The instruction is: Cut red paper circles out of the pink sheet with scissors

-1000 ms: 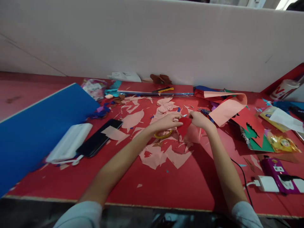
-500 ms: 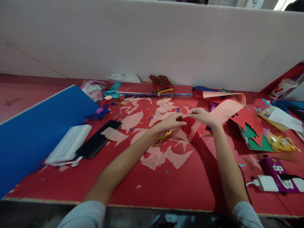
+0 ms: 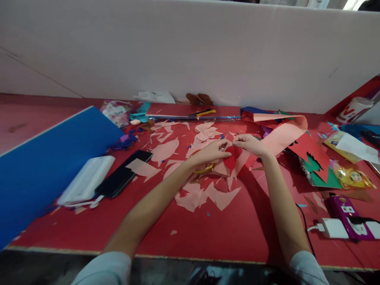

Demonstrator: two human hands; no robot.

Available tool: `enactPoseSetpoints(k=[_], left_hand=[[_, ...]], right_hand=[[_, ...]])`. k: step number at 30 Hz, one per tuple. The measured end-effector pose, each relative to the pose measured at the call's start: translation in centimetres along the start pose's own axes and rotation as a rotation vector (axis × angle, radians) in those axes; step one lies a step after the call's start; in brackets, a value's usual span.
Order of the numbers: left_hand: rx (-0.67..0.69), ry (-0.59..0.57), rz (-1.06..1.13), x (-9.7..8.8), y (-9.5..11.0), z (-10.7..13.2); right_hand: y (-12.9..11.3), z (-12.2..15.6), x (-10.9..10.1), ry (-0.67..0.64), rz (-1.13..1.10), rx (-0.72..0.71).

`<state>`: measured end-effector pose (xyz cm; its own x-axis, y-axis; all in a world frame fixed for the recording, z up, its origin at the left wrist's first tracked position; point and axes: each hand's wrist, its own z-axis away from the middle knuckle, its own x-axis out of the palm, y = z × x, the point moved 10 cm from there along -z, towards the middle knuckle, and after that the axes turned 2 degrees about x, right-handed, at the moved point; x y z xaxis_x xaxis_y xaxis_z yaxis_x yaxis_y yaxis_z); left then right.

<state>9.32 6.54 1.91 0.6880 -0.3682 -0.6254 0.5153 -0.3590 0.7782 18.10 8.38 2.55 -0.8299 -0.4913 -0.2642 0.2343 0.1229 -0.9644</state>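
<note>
White partition board rises behind your red tabletop, which is littered with paper scraps. At far left, a blue board lies tilted over the table's edge, with a white plastic case just beside it, touching a black smartphone. A salmon paper scrap lies across the phone's corner. Nearer the middle, salmon paper offcuts spread below your left hand, and a yellow plastic ring sits just under that palm. Your left fingertips pinch the upper left of a red paper heart, held up at the centre between your hands. Your right hand pinches its upper right, though the exact grip is partly hidden. Farther right lie a curled salmon paper sheet, red and green cut card, a foil packet, and a white charger against a purple case.
</note>
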Motion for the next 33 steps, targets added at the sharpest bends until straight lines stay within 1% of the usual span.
enactPoseSetpoints(k=[5,9,11,13,16,18,22,26,30,33], left_hand=[[-0.014,-0.020,-0.001,-0.2,-0.4,-0.1],[0.027,-0.045,0.151,-0.3,0.3,-0.1],[0.028,-0.023,0.179,-0.8,0.6,0.0],[0.020,0.011,0.174,-1.4,0.8,0.2],[0.037,0.052,0.183,-2.1,1.0,0.3],[0.038,0.064,0.185,-2.3,0.9,0.3],[0.014,0.083,0.179,-2.5,0.7,0.4],[0.018,0.111,0.170,-2.8,1.1,0.3],[0.015,0.161,0.157,-3.2,1.3,0.5],[-0.006,0.189,0.165,-3.3,1.1,0.6]], right_hand=[[0.7,-0.3,-0.2,0.039,-0.043,0.006],[-0.3,0.2,-0.8,0.100,-0.103,0.000],[-1.0,0.7,-1.1,0.125,-0.102,0.003],[-1.4,1.0,-1.3,0.128,-0.037,0.014],[-1.3,1.2,-1.3,0.098,0.113,0.056],[-1.0,1.1,-1.2,0.078,0.165,0.066],[-1.1,0.7,-1.1,0.086,0.168,0.038],[-1.5,0.7,-1.1,0.107,0.177,0.024],[-1.8,0.7,-1.4,0.141,0.207,-0.002],[-1.8,0.7,-1.6,0.164,0.219,-0.012]])
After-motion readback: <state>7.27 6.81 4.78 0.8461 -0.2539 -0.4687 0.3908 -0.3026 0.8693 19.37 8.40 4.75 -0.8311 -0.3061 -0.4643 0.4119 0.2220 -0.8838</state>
